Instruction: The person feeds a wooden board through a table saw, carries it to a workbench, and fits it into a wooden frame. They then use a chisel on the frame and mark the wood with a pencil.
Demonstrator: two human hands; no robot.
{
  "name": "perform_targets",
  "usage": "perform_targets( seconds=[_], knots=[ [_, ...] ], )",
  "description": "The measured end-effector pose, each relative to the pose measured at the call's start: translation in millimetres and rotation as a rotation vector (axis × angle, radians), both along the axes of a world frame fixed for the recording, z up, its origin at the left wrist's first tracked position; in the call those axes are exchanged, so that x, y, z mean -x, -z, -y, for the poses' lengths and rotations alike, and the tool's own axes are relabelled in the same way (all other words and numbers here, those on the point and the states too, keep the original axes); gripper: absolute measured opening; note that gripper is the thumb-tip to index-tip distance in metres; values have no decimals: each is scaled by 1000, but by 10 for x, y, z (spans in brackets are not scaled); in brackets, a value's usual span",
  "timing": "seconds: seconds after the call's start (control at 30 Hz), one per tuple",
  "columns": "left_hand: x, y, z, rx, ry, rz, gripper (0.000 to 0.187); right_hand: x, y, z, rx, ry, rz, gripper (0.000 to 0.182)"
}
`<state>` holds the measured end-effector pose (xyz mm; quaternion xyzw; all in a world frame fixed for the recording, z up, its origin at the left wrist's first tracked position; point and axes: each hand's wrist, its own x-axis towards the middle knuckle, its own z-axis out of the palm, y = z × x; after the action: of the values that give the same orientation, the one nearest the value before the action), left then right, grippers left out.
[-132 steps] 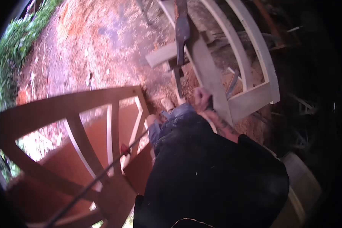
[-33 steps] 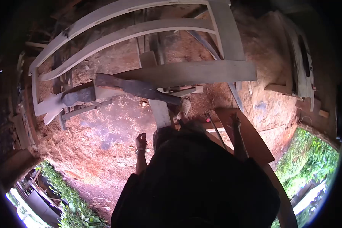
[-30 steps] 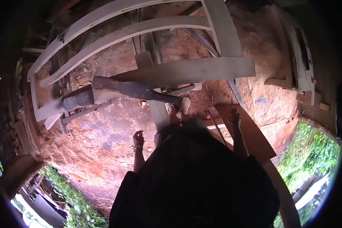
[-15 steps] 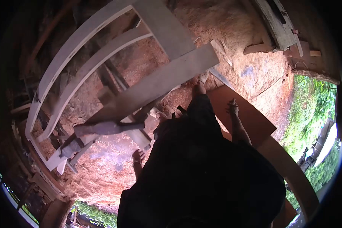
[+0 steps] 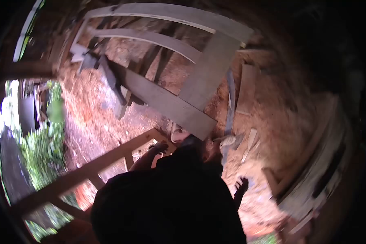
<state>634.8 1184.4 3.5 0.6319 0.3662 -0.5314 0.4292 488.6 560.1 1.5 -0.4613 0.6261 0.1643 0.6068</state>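
My left hand (image 5: 159, 147) is low in the middle, fingers stretched out, and overlaps the near end of a slatted wooden frame (image 5: 89, 173). To the right, my right hand (image 5: 242, 185) hangs over the sawdust-strewn ground with its fingers spread and nothing in them. Ahead of me lies a large pale wooden assembly with a curved top rail (image 5: 150, 10), a second curved rail (image 5: 150, 38), a wide cross board (image 5: 211, 65) and a long straight board (image 5: 166, 97). A dark, tapered object (image 5: 112, 79) rests on the long board's far end.
Planks and a thick weathered timber (image 5: 313, 175) lie at the right. A flat board (image 5: 246, 89) and a narrow strip (image 5: 230, 101) are on the ground beyond my feet. Green plants (image 5: 42, 150) show outside at the left.
My view has turned strongly, swinging the wooden assembly round toward the top. The slatted frame now shows at the left, near my left hand. My right hand has left the reddish-brown board it overlapped.
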Motion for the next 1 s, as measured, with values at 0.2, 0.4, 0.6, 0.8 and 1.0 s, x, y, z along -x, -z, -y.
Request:
perform_targets(
  seconds=[0.2,0.4,0.6,0.8,1.0],
  knots=[
    [440,706,1486,209,-350,222,35,-260,-517,1402,75,-175,32,74],
    [578,260,2976,20,-170,127,29,-1684,-780,2628,220,-337,31,78],
    [-704,4,4372,-34,-84,416,24,-3254,-889,3977,254,-328,99,72],
    [-2821,-835,5533,-121,-123,806,45,-5126,-1324,5060,269,-484,177,66],
    [-3183,-1844,5827,29,-809,924,34,-6590,-1332,5215,195,-811,218,60]
  ],
)
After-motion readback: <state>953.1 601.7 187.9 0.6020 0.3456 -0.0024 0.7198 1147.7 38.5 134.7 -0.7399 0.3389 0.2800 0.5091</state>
